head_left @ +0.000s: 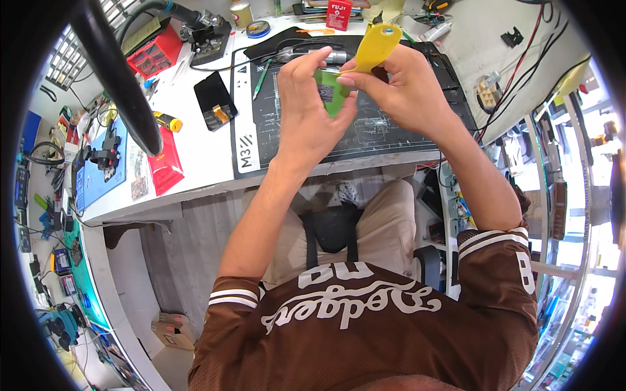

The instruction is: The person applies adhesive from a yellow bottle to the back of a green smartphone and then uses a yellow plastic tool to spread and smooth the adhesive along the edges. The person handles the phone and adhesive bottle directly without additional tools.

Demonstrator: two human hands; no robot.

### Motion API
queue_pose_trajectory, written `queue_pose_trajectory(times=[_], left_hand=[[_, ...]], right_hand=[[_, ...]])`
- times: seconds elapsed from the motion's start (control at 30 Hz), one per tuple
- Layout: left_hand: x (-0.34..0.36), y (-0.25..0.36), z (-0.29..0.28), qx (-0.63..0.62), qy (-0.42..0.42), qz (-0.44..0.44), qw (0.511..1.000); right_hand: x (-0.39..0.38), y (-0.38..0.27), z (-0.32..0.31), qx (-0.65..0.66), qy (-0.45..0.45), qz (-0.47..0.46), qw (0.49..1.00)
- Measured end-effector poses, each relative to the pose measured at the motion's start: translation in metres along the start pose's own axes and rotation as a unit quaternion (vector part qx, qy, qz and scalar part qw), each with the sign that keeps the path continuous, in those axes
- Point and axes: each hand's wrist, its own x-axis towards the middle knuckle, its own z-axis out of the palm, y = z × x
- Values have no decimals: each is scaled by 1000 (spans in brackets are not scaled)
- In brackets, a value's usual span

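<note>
Above the black work mat [372,140], my left hand [303,114] is closed around the edges of a flat green panel [336,104] with a greyish patch on it. Most of the panel's outline is hidden by the fingers. My right hand [414,88] pinches a yellow plastic scraper [378,47], its wide rounded end with a hole pointing up and away. The scraper's narrow end meets the panel's upper edge, close to my left fingertips. Left of the mat lies a dark phone screen [214,98] with a gold-coloured flex cable at its lower end.
A green pen-like tool [263,79] and a metal cylindrical tool [334,57] lie on the mat. Leftward are a red packet [166,164], a yellow tool [168,122] and a blue mat [98,176] bearing a clamp. A black arm [117,78] hangs at upper left.
</note>
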Motion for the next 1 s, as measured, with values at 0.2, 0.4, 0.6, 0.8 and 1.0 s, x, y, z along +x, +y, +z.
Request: queue_pose_trajectory(times=[0.2, 0.4, 0.6, 0.8, 1.0], left_hand=[[0, 2, -1, -22, 0, -3, 1000], [1, -4, -4, -53, 10, 26, 998], [-3, -9, -6, -63, 28, 59, 996], [-2, -13, -6, -64, 19, 67, 996], [-1, -12, -7, -58, 17, 61, 996]], right_hand=[[5, 8, -5, -76, -30, -169, 982], [13, 18, -13, -69, -70, -215, 972], [8, 23, -15, -11, -73, -172, 982], [-7, 42, 2, 203, 6, -9, 979], [-10, 28, 13, 161, 30, 43, 986]])
